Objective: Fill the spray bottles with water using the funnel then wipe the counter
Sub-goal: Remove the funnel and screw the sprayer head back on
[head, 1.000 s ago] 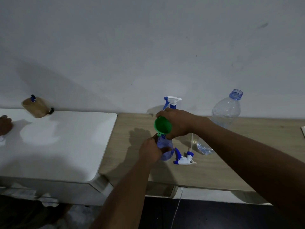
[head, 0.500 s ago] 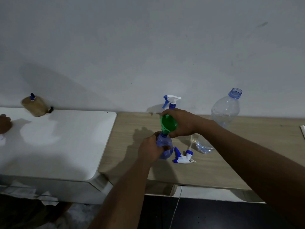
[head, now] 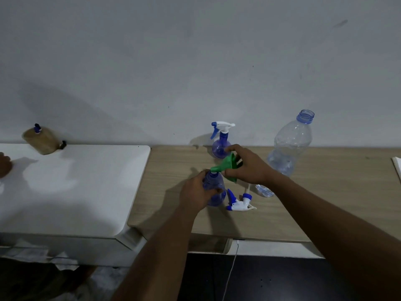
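Observation:
My left hand (head: 196, 193) grips a small blue spray bottle (head: 216, 192) with no head, standing on the wooden counter (head: 325, 203). My right hand (head: 247, 168) holds the green funnel (head: 226, 166), tilted with its spout at the bottle's open neck. The bottle's unscrewed trigger head (head: 239, 204) lies on the counter just to its right. A second blue spray bottle (head: 220, 141) with its head on stands behind, by the wall. A large clear water bottle (head: 291, 144), uncapped and nearly empty, stands to the right.
A white cabinet top (head: 76, 192) adjoins the counter on the left, with a brown pouch-like bottle (head: 41, 140) at its back. Another person's hand (head: 4, 164) rests at the far left edge. A cable (head: 230, 270) hangs below the counter.
My right hand has tipped the funnel from upright over the bottle to a slant, its spout now at the neck. The left hand keeps hold of the bottle.

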Demonstrator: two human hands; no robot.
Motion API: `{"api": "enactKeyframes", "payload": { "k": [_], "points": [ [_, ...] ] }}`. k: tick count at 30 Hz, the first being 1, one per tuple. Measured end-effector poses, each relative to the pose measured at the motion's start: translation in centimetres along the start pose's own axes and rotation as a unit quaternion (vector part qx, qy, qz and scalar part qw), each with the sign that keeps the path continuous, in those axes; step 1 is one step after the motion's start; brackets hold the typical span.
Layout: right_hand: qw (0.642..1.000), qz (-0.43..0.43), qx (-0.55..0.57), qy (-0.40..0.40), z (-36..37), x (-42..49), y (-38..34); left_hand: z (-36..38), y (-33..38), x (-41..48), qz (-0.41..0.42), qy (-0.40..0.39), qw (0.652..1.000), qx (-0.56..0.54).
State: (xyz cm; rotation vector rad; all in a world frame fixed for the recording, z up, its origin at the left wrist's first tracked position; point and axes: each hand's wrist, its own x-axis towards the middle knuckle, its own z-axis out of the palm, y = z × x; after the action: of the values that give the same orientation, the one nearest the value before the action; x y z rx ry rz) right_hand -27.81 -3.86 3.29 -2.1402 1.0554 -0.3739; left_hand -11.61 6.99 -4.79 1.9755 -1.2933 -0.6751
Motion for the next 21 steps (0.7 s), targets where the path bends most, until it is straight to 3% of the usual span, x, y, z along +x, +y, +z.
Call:
{"api": "enactKeyframes", "payload": {
  "k": [5, 9, 15, 21],
  "points": [
    [0.979, 0.078, 0.186, 0.022, 1.7, -2.3, 1.5, 0.3, -0.3, 0.0, -0.005, 0.003, 1.0, -0.017],
    [0.961, 0.108, 0.24, 0.078, 2.5, -4.9, 4.3, 0.4, -0.4, 0.0, -0.002, 0.007, 1.0, -0.021],
    [0.96, 0.145, 0.139, 0.193, 3.6, -9.2, 10.2, 0.4, -0.5, 0.1, 0.0, 0.005, 0.999, -0.034],
    [0.962, 0.22, 0.004, 0.16, 5.5, -11.1, 13.7, 0.2, -0.3, 0.2, -0.01, -0.001, 1.0, -0.02]
  ]
}}
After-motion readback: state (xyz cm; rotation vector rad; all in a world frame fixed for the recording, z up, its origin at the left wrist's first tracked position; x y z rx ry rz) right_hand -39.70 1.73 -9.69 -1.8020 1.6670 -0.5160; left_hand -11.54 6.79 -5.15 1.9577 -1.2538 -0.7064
